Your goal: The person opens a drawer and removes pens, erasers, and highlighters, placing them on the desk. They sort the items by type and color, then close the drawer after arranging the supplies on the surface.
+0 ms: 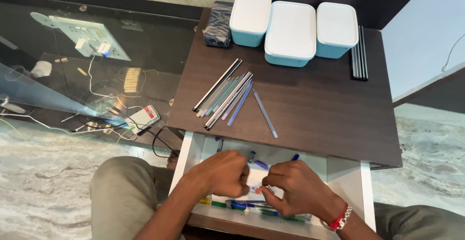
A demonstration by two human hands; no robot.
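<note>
Both my hands are inside an open white drawer [193, 153] under a dark wooden table [319, 109]. My left hand [224, 174] is curled into a fist beside my right hand [295, 187], and the two pinch a small pen part [255, 189] between them. Loose pens and caps in blue, green and purple [237, 204] lie in the drawer around my hands. On the tabletop above the drawer lies a fan of several pen barrels and refills [225, 94], with one pale blue stick [265, 114] apart to the right.
Three white-lidded teal boxes [290, 31] stand at the back of the table, a dark wrapped bundle [218, 24] to their left, black sticks [359, 53] to their right. A glass panel [87, 65] with reflected cables is at left. My knee [126, 191] is below left.
</note>
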